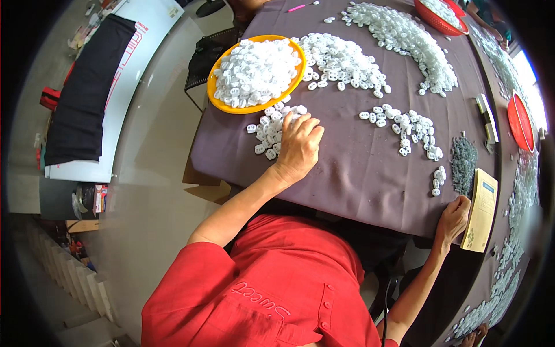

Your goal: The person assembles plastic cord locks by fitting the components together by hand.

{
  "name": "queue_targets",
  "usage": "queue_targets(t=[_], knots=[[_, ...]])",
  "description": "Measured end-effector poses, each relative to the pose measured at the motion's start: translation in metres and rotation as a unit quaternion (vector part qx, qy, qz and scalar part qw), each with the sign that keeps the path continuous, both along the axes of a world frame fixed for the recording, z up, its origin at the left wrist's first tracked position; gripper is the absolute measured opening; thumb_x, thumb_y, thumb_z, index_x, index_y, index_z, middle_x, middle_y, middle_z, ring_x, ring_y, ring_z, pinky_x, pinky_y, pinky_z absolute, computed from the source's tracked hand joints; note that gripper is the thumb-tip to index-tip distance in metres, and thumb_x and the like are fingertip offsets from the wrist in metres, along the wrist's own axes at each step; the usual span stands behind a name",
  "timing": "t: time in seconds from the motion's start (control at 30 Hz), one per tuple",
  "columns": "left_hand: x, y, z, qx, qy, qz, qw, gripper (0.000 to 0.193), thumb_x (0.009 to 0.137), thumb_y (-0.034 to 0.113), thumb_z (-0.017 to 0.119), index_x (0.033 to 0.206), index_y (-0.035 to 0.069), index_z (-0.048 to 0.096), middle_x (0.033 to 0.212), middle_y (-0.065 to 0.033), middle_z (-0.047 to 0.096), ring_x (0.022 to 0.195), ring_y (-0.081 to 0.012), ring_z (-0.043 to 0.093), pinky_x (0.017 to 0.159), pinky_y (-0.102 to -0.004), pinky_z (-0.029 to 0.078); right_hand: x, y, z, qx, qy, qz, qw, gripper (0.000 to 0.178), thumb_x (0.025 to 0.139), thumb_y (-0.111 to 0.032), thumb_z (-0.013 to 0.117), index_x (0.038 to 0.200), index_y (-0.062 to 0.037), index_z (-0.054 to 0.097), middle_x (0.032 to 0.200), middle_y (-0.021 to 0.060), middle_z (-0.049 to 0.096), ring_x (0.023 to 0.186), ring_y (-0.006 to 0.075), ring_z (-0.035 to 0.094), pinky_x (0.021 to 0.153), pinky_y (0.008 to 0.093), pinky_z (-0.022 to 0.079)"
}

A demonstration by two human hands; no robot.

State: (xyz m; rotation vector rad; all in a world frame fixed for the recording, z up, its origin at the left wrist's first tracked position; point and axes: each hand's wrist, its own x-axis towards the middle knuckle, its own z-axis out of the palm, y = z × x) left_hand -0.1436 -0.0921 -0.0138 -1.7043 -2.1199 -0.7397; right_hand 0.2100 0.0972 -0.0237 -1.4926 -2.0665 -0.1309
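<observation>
My left hand [299,147] is over a small heap of white oval plastic pieces [268,132], which have small dark holes. Its fingers are curled in on pieces at the heap's right side, and the fingertips are partly hidden. Just beyond stands a yellow-rimmed basket [217,103] heaped with the same pieces. At the table's near right edge, my right hand [454,217] is closed in a pinch; whatever it holds is too small to make out. Beside it lie a yellow booklet or envelope [481,211] and a pile of tiny grey-green parts [464,165].
More white pieces lie in a mid-table cluster [411,128], a heap by the basket [341,61] and a long curved heap [404,43]. Red baskets [520,122] stand farther right. A pink-handled tool [298,8] lies at the far edge. Other people's hands [475,335] show at the right.
</observation>
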Motion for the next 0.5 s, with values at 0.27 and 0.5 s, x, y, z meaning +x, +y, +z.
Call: queue_targets(t=[0.27, 0.5], knots=[[0.044, 0.025, 0.030, 0.009, -0.107, -0.087, 0.990, 0.014, 0.072, 0.004, 0.063, 0.085, 0.002, 0.062, 0.091, -0.0087, 0.059, 0.097, -0.0264, 0.054, 0.088, -0.0385, 0.039, -0.007, 0.003, 0.004, -0.026, 0.134, 0.041, 0.990, 0.013, 0.088, -0.009, 0.048, 0.096, -0.0026, 0.057, 0.084, 0.0123, 0.061, 0.079, 0.0255, 0.060, 0.069, 0.0331, 0.047], [0.139, 0.084, 0.058, -0.152, -0.582, -0.211, 0.770, 0.015, 0.082, 0.010, 0.060, 0.093, 0.001, 0.065, 0.076, -0.0043, 0.064, 0.068, -0.0087, 0.059, 0.055, -0.0211, 0.045, -0.018, -0.034, 0.044, -0.302, 0.569, 0.128, 0.754, 0.017, 0.088, -0.008, 0.052, 0.102, 0.0008, 0.052, 0.074, 0.0041, 0.056, 0.054, 0.0040, 0.047, 0.046, 0.0168, 0.040]])
